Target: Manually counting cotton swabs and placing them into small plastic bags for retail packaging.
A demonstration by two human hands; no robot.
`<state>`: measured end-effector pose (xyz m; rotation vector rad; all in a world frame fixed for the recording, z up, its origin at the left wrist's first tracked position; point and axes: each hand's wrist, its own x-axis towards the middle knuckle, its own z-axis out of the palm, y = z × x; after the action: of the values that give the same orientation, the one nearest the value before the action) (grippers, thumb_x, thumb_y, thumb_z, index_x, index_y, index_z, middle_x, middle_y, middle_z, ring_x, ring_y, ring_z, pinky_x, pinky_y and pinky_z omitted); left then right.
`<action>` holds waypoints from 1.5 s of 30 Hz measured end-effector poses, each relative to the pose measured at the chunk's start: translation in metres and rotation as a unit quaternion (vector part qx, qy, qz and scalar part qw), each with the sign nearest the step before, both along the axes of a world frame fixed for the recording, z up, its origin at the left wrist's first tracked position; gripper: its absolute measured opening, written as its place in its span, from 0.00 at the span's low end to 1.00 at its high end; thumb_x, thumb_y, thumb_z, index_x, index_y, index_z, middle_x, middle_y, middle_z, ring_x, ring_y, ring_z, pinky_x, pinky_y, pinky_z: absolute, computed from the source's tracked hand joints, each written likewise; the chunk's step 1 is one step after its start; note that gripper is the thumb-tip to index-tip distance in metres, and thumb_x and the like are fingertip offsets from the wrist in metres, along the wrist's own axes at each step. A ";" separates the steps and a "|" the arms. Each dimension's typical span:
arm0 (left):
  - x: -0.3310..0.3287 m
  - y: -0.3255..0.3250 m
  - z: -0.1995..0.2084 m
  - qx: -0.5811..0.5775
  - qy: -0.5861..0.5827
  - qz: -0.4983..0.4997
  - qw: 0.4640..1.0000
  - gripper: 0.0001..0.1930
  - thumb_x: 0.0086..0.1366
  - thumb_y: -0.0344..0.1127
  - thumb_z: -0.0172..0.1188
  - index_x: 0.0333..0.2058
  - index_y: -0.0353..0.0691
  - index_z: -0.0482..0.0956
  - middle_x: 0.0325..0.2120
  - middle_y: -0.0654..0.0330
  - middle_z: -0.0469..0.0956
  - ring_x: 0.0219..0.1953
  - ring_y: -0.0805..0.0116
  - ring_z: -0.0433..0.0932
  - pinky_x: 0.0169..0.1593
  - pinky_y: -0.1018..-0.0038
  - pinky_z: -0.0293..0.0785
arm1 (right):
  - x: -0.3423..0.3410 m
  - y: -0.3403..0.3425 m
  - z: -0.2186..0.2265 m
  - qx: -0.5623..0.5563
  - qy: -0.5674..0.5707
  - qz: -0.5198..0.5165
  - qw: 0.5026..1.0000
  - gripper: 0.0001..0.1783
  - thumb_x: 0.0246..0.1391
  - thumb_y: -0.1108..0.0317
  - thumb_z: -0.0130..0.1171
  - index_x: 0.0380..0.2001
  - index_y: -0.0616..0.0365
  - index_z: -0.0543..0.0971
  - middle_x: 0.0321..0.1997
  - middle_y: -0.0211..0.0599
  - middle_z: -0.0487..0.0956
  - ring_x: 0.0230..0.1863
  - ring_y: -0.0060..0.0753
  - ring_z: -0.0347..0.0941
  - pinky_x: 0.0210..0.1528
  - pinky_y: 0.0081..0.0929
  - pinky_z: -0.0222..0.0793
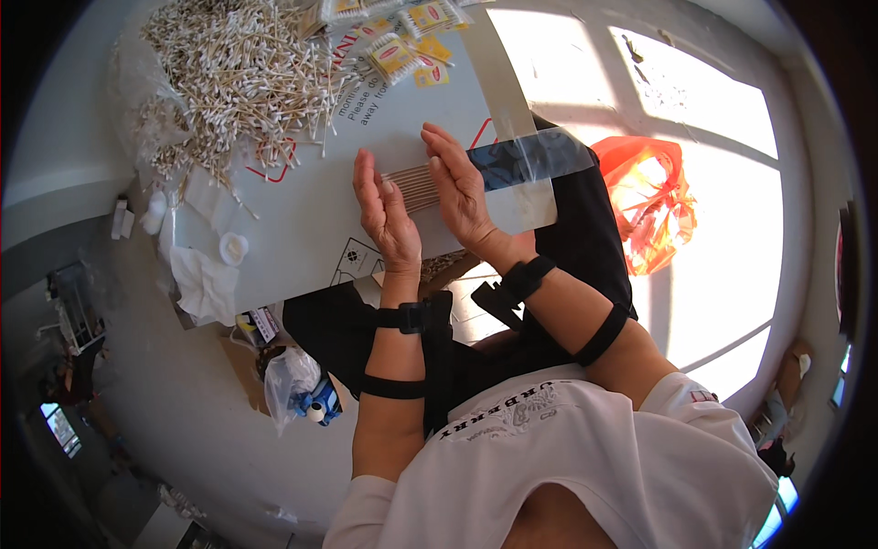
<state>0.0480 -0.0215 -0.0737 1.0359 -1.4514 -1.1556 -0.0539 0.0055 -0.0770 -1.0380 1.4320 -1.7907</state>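
A row of cotton swabs (413,188) lies side by side between my two palms, over the grey board (302,229). My left hand (388,212) is at their left end, fingers together and thumb against them. At the right end my right hand (457,188) presses in, its fingers lightly curved. The swabs' tips are hidden by my hands. Just right of my right hand, a clear plastic strip with a dark blue patterned part (521,163) lies across the board's right edge.
A big heap of loose cotton swabs (242,78) covers the far left. Packed swab bags (398,57) lie beyond my hands. White tissue (203,282) and a small round white cup (233,248) lie near the left edge. An orange plastic bag (647,206) stands on the sunlit floor at right.
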 end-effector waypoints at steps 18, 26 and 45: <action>0.025 0.014 0.010 -0.194 -0.529 -0.159 0.811 0.44 0.60 0.54 0.59 0.67 0.36 0.53 0.69 0.50 0.49 0.72 0.55 0.46 0.71 0.50 0.38 | -0.045 0.014 0.015 0.180 0.360 0.086 0.911 0.02 0.42 0.71 0.59 0.23 0.55 0.78 0.27 0.37 0.76 0.34 0.47 0.76 0.35 0.40 0.72; 0.024 0.017 0.009 -0.171 -0.548 -0.166 0.802 0.44 0.64 0.60 0.50 0.69 0.37 0.48 0.70 0.50 0.45 0.73 0.55 0.41 0.71 0.50 0.33 | -0.042 0.000 0.031 0.370 0.356 0.109 0.851 0.07 0.38 0.74 0.62 0.26 0.57 0.77 0.26 0.39 0.75 0.32 0.47 0.76 0.34 0.37 0.72; 0.008 0.026 0.009 -0.156 -0.508 -0.148 0.834 0.46 0.59 0.53 0.61 0.67 0.36 0.51 0.69 0.48 0.47 0.72 0.53 0.42 0.71 0.50 0.35 | -0.048 0.015 0.013 0.155 0.464 0.148 0.859 0.25 0.42 0.63 0.67 0.47 0.54 0.79 0.34 0.36 0.76 0.33 0.43 0.78 0.33 0.35 0.75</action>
<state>0.0560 0.0048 -0.0649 1.2779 -2.6084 -0.4702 -0.1017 0.0204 -0.0640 -1.9386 1.8578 -0.7665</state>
